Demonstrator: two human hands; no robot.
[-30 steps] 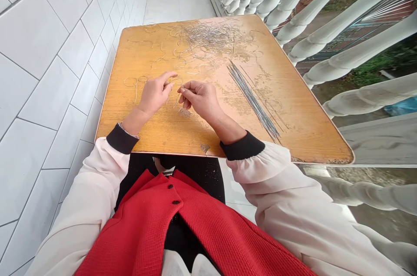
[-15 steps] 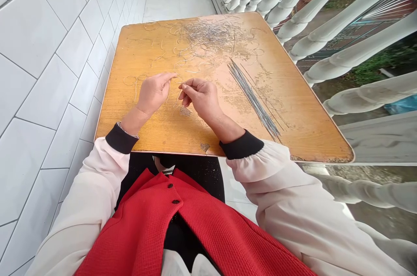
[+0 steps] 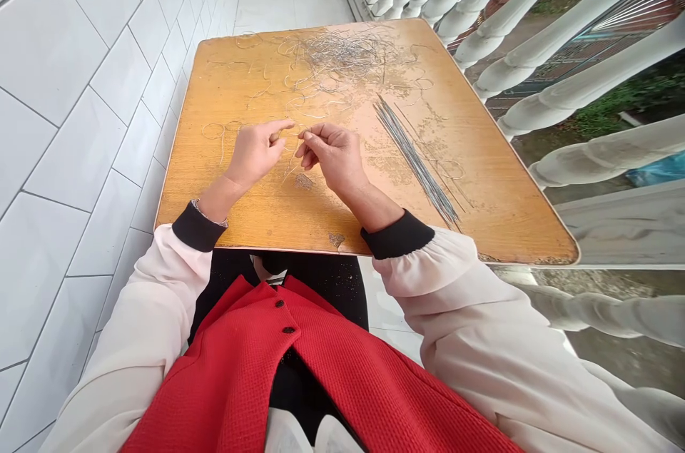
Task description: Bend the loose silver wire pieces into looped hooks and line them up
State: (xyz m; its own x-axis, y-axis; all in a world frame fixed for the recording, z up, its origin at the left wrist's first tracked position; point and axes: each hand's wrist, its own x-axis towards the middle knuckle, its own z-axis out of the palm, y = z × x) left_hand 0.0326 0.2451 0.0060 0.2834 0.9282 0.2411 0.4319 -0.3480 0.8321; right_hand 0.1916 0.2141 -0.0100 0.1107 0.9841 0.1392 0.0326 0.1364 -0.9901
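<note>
Being pinched closed between thumb and forefinger, the right grip is seen holding a fine wire just above the surface. Beside it, the left grip is kept loosely open, with the forefinger extended towards the wire. A wire tangle and straight rods are laid farther out.

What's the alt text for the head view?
Seen from the wearer's head, a person's right hand pinches a thin wire above a wooden table, with the left hand close beside it. A tangle of silver wire lies at the table's far end, and a bundle of straight wires lies to the right. A white tiled wall and white balusters flank the table.
</note>
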